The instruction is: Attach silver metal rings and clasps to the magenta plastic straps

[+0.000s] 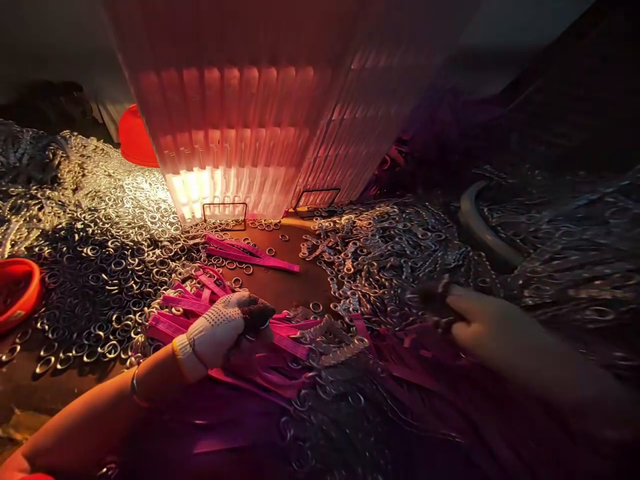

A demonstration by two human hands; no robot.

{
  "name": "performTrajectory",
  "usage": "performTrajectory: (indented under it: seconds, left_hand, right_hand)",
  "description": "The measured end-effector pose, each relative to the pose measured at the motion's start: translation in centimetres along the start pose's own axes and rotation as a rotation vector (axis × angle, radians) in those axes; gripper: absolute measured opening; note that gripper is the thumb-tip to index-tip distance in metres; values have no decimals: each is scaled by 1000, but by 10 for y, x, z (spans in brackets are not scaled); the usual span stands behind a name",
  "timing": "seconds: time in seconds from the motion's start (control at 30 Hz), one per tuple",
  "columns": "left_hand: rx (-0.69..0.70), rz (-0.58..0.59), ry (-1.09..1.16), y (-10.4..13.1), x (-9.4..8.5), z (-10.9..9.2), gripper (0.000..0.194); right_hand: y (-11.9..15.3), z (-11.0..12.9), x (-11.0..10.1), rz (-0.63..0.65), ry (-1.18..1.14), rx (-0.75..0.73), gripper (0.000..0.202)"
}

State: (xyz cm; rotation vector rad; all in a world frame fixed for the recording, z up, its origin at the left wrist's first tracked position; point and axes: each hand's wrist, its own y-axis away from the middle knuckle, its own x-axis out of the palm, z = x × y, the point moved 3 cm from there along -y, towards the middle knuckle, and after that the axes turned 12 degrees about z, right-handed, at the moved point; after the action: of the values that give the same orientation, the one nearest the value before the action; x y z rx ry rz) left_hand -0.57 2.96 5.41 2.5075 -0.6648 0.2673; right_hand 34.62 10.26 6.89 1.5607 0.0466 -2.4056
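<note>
My left hand (225, 327) wears a white dotted glove with dark fingertips. Its fingers are closed, and what lies in them is hidden; a shiny edge shows at the tips. Bright pink flat straps (187, 303) lie under and around this hand, some running toward the metal chain pieces (337, 343) in the middle. My right hand (465, 313) is smeared by motion in the dim area, over the edge of the chain heap (400, 247). Its fingers are too dark and blurred to make out. More pink straps (253, 253) lie on the brown surface ahead.
Loose metal rings (115, 267) are heaped on the left beside a red-orange container (20, 293). Behind them sits a red lamp shade (137, 137). Tall ribbed translucent panels (240, 147) rise at the back, with wire stands (225, 205) at their foot. A pale curved object (485, 227) lies at right.
</note>
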Motion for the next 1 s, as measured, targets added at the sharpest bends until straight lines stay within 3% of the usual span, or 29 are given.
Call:
performTrajectory:
  seconds: [0.07,0.13,0.2,0.3,0.4,0.5,0.57,0.7,0.83,1.0]
  left_hand:
    - [82,-39,-85,-2,5,-1,35]
    - [185,-60,-148,-3,9,-3,47]
    - [259,-63,-241,-3,12,-4,64]
    - [322,-89,-398,-3,9,-7,70]
    - [365,-151,-512,0,3,-13,56]
    - [360,-183,-495,0,1,-16,40]
    - [312,-152,-327,-1,3,-14,40]
    - [214,-40,95,-6,12,-3,37]
    - [214,-73,85,-4,14,0,35]
    - [173,-5,122,-9,10,1,42]
  right_hand:
    - [4,54,31,165,-389,-146,32]
    - [6,106,58,305,-739,-205,44]
    - [4,147,73,368,-841,-252,46]
    - [-2,180,77,505,-999,-268,39]
    - [-3,188,75,633,-1192,-222,37]
    - [-2,185,80,664,-1389,-206,37]
    - [-1,178,84,584,-1358,-191,34]
    - [0,169,81,278,-1032,-184,27]
    - [1,167,82,205,-967,-215,31]
    - [3,156,77,142,-815,-287,45]
